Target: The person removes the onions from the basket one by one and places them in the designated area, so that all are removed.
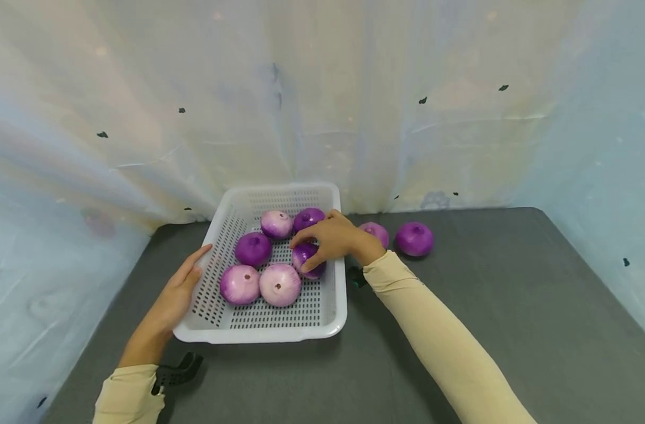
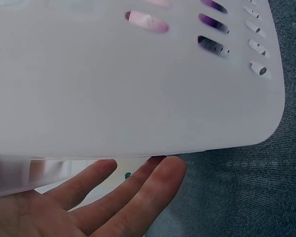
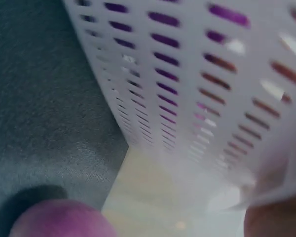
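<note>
A white perforated plastic basket [image 1: 335, 300] holds several purple onions, among them a pale-topped onion [image 1: 280, 285] and a darker onion [image 1: 253, 249]. My right hand [image 1: 333, 235] reaches over the basket's right rim, its thumb and fingers curled round a purple onion [image 1: 305, 257] inside. In the right wrist view the basket wall hides most of that hand. My left hand [image 1: 176, 294] is at the basket's left side, fingers fairly straight along the outer rim. The left wrist view shows its fingertips right at the rim's underside.
Two more onions stand on the dark grey table [image 1: 460, 306] right of the basket: one onion [image 1: 375, 232] partly behind the right wrist and another onion [image 1: 415, 239] farther right. Translucent plastic sheeting [image 1: 343, 106] hangs behind the table and along both sides.
</note>
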`<action>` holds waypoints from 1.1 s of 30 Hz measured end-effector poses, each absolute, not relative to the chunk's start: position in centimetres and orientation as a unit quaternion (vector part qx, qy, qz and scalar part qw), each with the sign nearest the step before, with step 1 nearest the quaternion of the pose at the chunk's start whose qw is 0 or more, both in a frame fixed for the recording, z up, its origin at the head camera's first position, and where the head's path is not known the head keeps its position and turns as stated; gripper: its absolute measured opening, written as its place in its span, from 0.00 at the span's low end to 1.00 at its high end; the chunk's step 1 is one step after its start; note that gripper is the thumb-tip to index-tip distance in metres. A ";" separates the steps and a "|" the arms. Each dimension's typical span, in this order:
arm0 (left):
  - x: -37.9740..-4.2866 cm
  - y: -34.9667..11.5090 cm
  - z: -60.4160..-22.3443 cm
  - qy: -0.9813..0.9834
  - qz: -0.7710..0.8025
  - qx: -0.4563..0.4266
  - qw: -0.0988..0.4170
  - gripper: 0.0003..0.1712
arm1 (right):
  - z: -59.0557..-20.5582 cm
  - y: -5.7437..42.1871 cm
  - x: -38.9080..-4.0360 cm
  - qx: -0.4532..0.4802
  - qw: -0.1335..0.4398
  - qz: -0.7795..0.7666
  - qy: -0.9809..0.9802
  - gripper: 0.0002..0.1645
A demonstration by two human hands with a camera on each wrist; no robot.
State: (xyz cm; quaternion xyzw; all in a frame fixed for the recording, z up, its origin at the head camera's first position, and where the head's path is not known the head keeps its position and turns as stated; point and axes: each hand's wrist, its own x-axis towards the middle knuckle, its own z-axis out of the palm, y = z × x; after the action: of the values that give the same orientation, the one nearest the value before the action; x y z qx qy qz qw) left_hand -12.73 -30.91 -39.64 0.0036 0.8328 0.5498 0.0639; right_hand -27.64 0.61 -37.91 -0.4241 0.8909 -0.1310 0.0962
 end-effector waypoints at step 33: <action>-12.9 -31.3 -39.6 0.822 0.564 0.025 0.070 0.31 | -37.1 1.8 -25.4 -0.417 0.044 -0.296 0.859 0.54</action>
State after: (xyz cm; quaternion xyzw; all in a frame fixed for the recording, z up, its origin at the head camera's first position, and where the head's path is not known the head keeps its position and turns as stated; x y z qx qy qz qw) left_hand -12.92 -31.26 -39.55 0.0251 0.8224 0.5641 0.0696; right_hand -25.39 1.80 -37.09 -0.4165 0.8585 -0.2959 0.0437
